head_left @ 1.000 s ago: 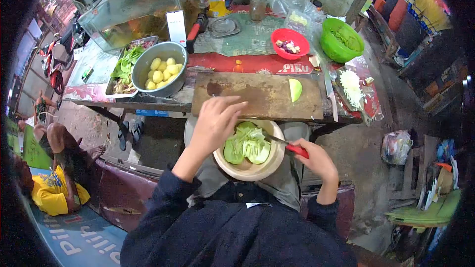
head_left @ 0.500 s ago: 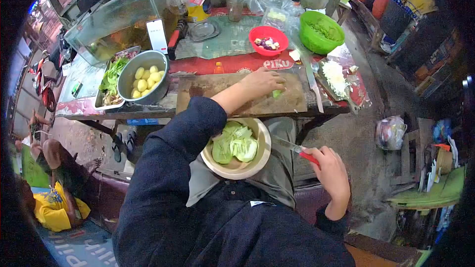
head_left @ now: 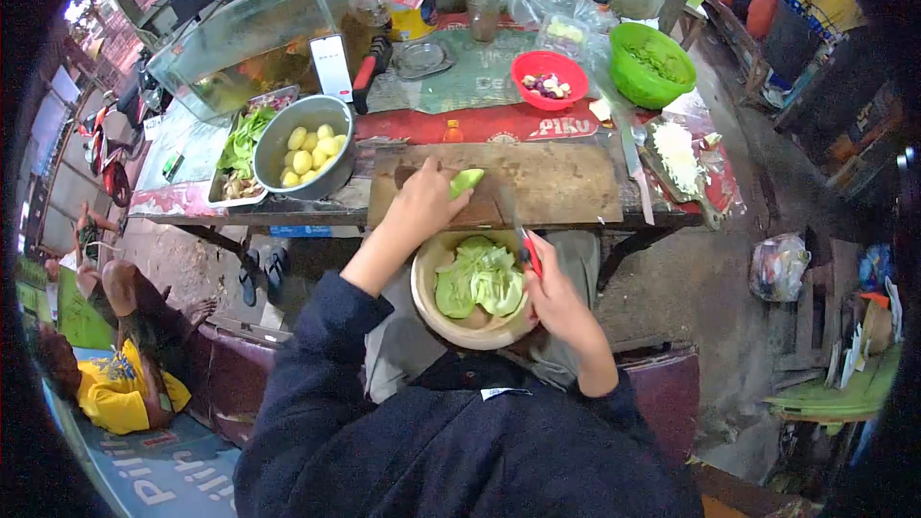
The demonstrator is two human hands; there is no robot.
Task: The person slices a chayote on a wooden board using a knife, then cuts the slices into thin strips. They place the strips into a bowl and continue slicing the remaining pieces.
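Note:
My left hand point(head_left: 422, 201) is over the left half of the wooden cutting board point(head_left: 566, 182), with its fingers closed on a light green vegetable piece point(head_left: 466, 182). In my right hand point(head_left: 558, 297) is a knife with a red handle point(head_left: 531, 255). Its blade points away from me across the board's near edge, to the right of the vegetable piece. Below the board, a cream bowl point(head_left: 422, 293) rests in my lap and holds pale green cut vegetable pieces point(head_left: 480, 278).
Left of the board stand a grey pot point(head_left: 273, 149) of peeled potatoes and a tray of greens point(head_left: 245, 144). A red bowl point(head_left: 566, 77), a green basket point(head_left: 652, 67), and a second knife point(head_left: 635, 168) beside chopped white pieces point(head_left: 679, 158) are rightward. A seated person point(head_left: 125, 388) is at far left.
My left hand has drawn back and leftward over the board with the green piece. My right hand has brought the knife from beside the bowl up and left to the board's edge.

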